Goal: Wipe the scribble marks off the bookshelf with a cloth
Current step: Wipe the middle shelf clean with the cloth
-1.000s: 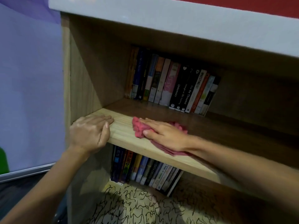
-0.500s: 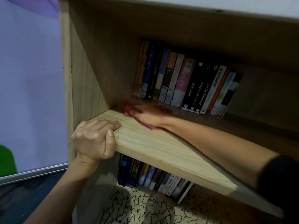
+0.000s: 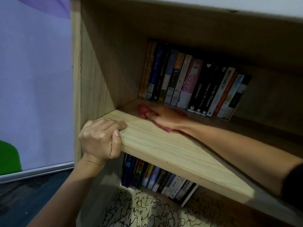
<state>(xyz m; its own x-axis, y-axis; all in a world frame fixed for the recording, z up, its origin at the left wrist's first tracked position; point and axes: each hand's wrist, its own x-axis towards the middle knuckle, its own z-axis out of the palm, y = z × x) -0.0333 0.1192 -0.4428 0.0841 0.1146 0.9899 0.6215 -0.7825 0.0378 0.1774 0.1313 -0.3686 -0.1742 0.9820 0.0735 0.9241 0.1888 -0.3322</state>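
A wooden bookshelf fills the view, with a pale middle shelf board (image 3: 164, 145) running across it. My left hand (image 3: 100, 140) grips the board's front left corner, fingers on top and thumb curled over the edge. My right hand (image 3: 165, 118) lies flat on a red cloth (image 3: 144, 110) deep on the same board, close to the left wall and just in front of the books. The hand is blurred. Black scribble marks (image 3: 147, 210) cover the lower shelf surface below.
A row of upright books (image 3: 193, 82) stands at the back of the middle shelf. More books (image 3: 157, 179) line the back of the lower shelf. A lilac wall (image 3: 36, 79) and dark floor (image 3: 24, 197) lie to the left of the bookshelf's side panel (image 3: 76, 79).
My right hand has slid the red cloth from the front of the board to the back left, near the books. My left hand has curled its thumb over the board edge. The camera has moved closer.
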